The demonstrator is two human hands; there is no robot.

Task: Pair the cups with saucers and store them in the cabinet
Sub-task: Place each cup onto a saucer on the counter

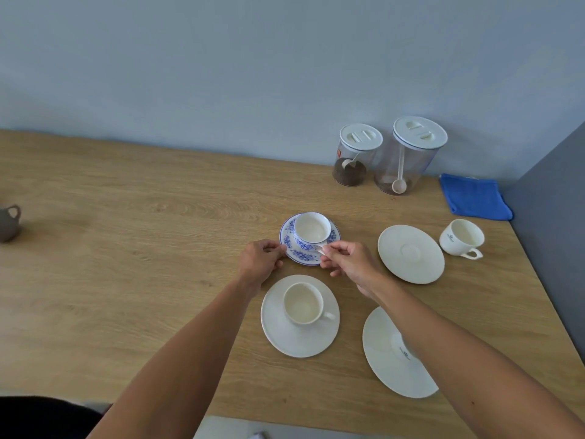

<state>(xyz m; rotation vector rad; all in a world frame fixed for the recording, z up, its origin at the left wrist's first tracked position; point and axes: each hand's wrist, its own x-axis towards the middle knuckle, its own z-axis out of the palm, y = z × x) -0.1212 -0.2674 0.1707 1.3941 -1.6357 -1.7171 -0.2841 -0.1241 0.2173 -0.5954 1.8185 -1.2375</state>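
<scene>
Wood table [126,191], nothing stored yet, no cabinet in view. Risks, biggest first: the near-right saucer [383,365] sits close to the front edge under the right forearm, so an elbow drop could knock it. The empty saucer [411,253] and loose white cup [462,237] are unpaired, just beside each other near the right edge. The white cup on saucer [302,304] lies directly below both wrists; pulling back low would clip it. The blue cup [311,231] sits off-centre on the blue saucer [305,256], so lifting could slide it. Left hand [261,259] pinches the saucer's left rim; right hand [346,261] pinches the cup handle.
</scene>
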